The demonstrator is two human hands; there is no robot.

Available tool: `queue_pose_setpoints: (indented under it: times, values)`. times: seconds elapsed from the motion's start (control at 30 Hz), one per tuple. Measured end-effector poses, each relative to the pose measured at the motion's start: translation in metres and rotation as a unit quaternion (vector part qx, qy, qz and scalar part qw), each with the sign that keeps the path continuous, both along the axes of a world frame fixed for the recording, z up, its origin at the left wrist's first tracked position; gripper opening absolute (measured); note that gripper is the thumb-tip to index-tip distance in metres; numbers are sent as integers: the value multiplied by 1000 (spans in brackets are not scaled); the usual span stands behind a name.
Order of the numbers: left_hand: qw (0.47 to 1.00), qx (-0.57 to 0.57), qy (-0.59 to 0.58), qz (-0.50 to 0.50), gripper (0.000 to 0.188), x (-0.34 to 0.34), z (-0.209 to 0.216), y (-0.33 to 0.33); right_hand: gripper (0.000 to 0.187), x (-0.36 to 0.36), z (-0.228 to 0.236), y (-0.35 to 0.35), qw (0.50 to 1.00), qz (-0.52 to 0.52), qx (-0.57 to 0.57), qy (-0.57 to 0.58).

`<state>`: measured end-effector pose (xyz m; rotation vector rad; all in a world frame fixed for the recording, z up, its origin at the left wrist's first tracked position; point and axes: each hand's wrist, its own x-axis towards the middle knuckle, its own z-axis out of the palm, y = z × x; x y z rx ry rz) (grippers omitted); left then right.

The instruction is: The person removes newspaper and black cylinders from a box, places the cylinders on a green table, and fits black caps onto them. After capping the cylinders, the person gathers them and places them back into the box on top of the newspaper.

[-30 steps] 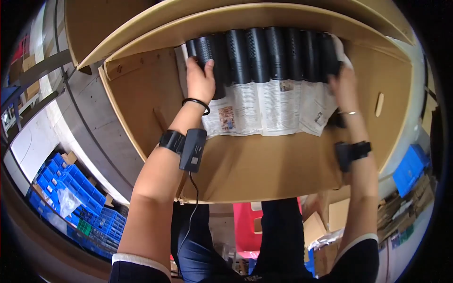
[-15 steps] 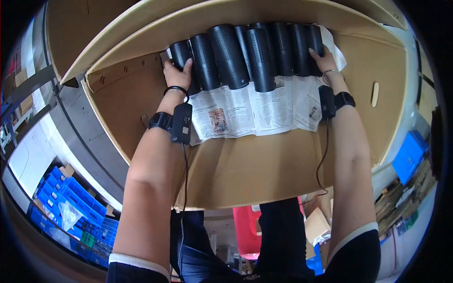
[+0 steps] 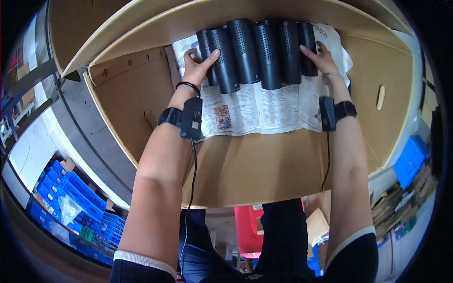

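A tight cluster of several black perforated cylinders (image 3: 243, 52) lies on a sheet of newspaper (image 3: 278, 115) inside a large cardboard box (image 3: 245, 170). At the cluster's left side is my left hand (image 3: 200, 68), its thumb stretched against one cylinder and its fingers spread apart. My right hand (image 3: 324, 61) is at the opposite side, the thumb tip touching the rightmost cylinder (image 3: 307, 49) and the other fingers apart from it. Neither hand is wrapped round a single cylinder.
Cardboard flaps (image 3: 207, 14) curve along the far side of the box. Stacked blue crates (image 3: 78, 193) stand on the lower left, with another blue piece (image 3: 410, 160) on the right. Below the box's near edge is a red container (image 3: 247, 231). Cables run from both wrist devices.
The left end of the cylinder row has shifted right, and the cylinders now sit closer together. My left hand has moved right with them. My right hand's fingers have spread from the end cylinder.
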<state>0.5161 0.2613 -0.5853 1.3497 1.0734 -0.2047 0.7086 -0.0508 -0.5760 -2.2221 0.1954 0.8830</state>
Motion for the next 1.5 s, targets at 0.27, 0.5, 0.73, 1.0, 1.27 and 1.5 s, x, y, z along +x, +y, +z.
queue_pose_setpoints:
  times: [0.27,0.5,0.73,1.0,1.27,1.5]
  values:
    - [996,-76,23,-28,89,0,-1,15,84,-15,23,17,953,-183,163,181]
    - [969,-235,-72,15,98,10,7,-1,43,-17,-11,-20,903,-255,280,204]
    - [959,-265,-89,-43,101,10,12,-5,38,-24,-4,-6,878,-304,319,190]
    - [978,-180,-65,-85,117,26,17,-13,47,-26,-12,-11,863,-285,338,246]
    - [945,-319,-60,-35,102,19,2,-11,57,-25,-18,-17,808,-268,426,308]
    - [935,-351,-47,30,89,19,10,-23,52,-27,-23,-16,833,-283,399,258]
